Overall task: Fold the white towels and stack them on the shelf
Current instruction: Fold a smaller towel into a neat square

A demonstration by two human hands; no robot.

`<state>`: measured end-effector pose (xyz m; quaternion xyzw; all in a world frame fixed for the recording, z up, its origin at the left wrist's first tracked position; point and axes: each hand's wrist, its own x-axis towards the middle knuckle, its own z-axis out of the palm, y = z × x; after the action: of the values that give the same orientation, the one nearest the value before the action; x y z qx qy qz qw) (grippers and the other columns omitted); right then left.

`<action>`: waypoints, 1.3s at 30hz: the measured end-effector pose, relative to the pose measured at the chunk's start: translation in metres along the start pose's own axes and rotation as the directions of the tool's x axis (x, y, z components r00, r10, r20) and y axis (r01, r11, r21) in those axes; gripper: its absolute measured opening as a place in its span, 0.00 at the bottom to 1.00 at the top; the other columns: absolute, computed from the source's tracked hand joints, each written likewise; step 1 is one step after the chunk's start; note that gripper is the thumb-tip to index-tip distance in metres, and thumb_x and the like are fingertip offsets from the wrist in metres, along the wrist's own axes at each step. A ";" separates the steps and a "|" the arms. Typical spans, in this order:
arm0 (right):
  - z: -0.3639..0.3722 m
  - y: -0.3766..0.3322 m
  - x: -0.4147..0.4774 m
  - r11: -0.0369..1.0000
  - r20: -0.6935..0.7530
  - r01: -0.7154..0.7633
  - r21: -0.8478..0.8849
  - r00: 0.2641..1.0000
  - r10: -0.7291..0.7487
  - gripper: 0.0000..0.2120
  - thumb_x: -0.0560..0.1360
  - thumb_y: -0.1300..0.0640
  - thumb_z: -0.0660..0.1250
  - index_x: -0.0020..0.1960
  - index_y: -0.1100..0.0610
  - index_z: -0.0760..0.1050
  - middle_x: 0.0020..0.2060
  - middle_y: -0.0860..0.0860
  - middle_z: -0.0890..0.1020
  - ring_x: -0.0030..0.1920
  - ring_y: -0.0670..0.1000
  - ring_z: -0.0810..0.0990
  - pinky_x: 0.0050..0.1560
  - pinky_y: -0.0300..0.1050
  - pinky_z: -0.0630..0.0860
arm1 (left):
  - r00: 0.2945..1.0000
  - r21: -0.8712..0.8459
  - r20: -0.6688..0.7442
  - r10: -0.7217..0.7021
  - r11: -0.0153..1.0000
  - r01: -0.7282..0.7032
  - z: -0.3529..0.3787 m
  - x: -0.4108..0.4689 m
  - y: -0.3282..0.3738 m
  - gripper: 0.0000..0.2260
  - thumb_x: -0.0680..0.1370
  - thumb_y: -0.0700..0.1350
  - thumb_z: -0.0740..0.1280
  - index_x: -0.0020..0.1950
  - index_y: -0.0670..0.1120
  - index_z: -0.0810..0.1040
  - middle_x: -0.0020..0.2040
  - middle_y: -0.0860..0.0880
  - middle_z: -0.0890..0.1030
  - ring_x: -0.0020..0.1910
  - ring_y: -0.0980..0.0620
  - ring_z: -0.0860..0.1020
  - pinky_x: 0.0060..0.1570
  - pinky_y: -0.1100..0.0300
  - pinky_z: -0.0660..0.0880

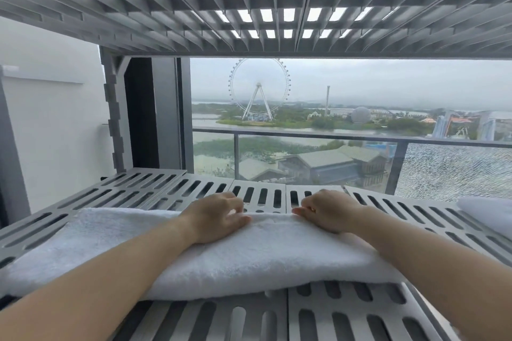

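Observation:
A folded white towel (116, 243) lies flat across the grey slotted shelf (388, 213). Both of my hands rest on its far edge near the middle. My left hand (219, 216) lies on the towel with its fingers curled over the far edge. My right hand (329, 212) sits just to the right of it, its fingers likewise curled over that edge. The fingertips of both hands are hidden behind the fold. A second white towel (487, 214) shows partly at the right edge of the shelf.
Another slotted grey shelf (249, 8) runs close overhead. A grey upright post (113, 108) stands at the back left. Behind the shelf is a window with a balcony rail (304, 134). A white wall is on the left.

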<state>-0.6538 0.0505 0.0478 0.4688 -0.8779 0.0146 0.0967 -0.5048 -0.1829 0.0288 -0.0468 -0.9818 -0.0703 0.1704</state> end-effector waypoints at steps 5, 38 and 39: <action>0.002 -0.041 0.015 0.979 0.045 0.080 0.188 0.995 -0.089 0.19 0.75 0.35 0.53 0.36 0.48 0.66 0.32 0.45 0.72 0.33 0.46 0.70 0.32 0.43 0.64 | 0.986 0.000 0.137 -0.099 0.995 0.100 -0.019 -0.027 -0.032 0.13 0.73 0.66 0.59 0.40 0.59 0.69 0.45 0.62 0.71 0.44 0.61 0.72 0.47 0.61 0.72; 0.010 -0.119 -0.018 0.982 0.137 0.184 -0.031 0.974 -0.178 0.26 0.77 0.37 0.40 0.74 0.40 0.49 0.75 0.41 0.51 0.74 0.40 0.47 0.71 0.37 0.39 | 0.892 0.222 0.346 -0.291 0.949 0.224 -0.060 -0.146 -0.060 0.24 0.77 0.66 0.45 0.73 0.64 0.49 0.77 0.57 0.46 0.75 0.54 0.44 0.72 0.44 0.39; 0.009 -0.120 -0.013 0.987 0.130 0.160 -0.033 0.979 -0.154 0.24 0.78 0.39 0.42 0.74 0.40 0.50 0.75 0.41 0.53 0.74 0.40 0.49 0.72 0.38 0.42 | 0.895 0.192 0.326 -0.304 0.948 0.252 -0.067 -0.152 -0.064 0.23 0.78 0.64 0.47 0.73 0.64 0.52 0.77 0.57 0.48 0.75 0.54 0.46 0.73 0.45 0.41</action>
<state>-0.5490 -0.0066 0.0288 0.5344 -0.8426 -0.0418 0.0516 -0.3474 -0.2665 0.0313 0.0949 -0.9953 -0.0128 -0.0164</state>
